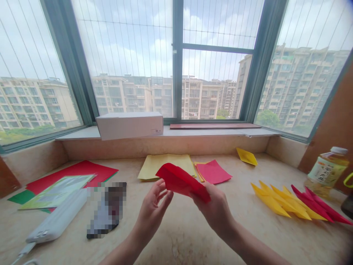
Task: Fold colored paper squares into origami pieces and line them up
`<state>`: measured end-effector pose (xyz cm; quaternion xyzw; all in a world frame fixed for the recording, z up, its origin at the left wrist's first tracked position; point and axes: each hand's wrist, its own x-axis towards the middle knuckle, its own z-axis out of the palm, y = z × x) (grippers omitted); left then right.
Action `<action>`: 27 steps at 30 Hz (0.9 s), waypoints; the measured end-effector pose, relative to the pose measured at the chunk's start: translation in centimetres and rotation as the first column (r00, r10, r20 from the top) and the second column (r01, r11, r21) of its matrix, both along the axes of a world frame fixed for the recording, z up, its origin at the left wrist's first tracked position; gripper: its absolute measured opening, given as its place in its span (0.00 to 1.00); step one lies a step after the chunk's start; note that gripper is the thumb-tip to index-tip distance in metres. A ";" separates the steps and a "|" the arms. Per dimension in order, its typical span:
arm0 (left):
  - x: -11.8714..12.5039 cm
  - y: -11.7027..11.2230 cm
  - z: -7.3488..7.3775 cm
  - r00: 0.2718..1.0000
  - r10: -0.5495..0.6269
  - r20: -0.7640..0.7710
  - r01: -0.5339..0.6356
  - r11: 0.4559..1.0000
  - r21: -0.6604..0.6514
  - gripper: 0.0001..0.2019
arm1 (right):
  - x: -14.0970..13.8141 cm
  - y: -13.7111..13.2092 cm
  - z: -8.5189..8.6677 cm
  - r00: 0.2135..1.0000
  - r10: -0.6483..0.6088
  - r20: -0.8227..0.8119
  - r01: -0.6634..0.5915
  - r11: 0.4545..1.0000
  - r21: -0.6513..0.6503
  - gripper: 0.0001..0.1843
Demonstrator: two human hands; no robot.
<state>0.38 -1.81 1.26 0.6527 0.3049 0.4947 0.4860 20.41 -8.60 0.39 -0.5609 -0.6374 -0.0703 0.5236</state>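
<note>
The right hand [216, 206] pinched the red paper [179, 180] at its right end, above the middle of the stone counter [176, 235]; the left hand [153, 206] stood half open by the other end, thumb apart from curved fingers, and whether it touched I could not tell. The paper was folded, smooth and bright, sloping down rightward. Room for moving lay between the left hand and a pixelated object [106, 217], and between the right hand and the yellow folded pieces [281, 200] near the counter's right edge. Yellow sheets [154, 165] and a pink-red sheet [214, 172] lay toward the beige, marbled counter's back edge. A white power bank [59, 217] lay toward its left edge, and a bottle [327, 171] stood toward the back right corner. Beyond, a white box [131, 125] sat on the sill [215, 131] beneath windows.
</note>
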 end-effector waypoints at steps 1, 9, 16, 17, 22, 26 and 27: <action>0.1 0.2 -0.2 0.999 0.040 0.010 -0.040 0.998 -0.043 0.30 | 0.3 0.1 0.0 0.999 -0.046 0.013 0.046 0.998 0.031 0.10; 0.8 -1.8 0.2 0.940 -0.289 0.183 0.336 0.882 -0.329 0.30 | 0.3 0.3 0.1 0.942 -0.056 0.332 0.002 0.987 0.161 0.10; 1.0 -2.2 0.8 0.924 -0.297 0.241 0.361 0.884 -0.297 0.17 | -1.1 -0.3 -0.1 0.908 0.163 0.386 -0.220 0.970 0.108 0.05; 1.0 -2.1 0.7 0.923 -0.300 0.240 0.364 0.883 -0.296 0.17 | -1.0 -0.3 -0.1 0.905 0.167 0.390 -0.223 0.969 0.104 0.04; 1.0 -2.0 0.2 0.938 -0.279 0.206 0.328 0.906 -0.268 0.17 | -1.0 -0.5 0.3 0.885 0.210 0.415 -0.248 0.968 0.037 0.05; 0.8 -2.3 0.5 0.951 -0.286 0.118 0.308 0.915 -0.261 0.16 | -1.4 -0.8 0.6 0.874 0.250 0.416 -0.265 0.964 -0.024 0.09; 0.7 -2.3 0.6 0.952 -0.294 0.082 0.305 0.915 -0.265 0.15 | -1.5 -0.9 0.7 0.874 0.260 0.411 -0.267 0.963 -0.042 0.10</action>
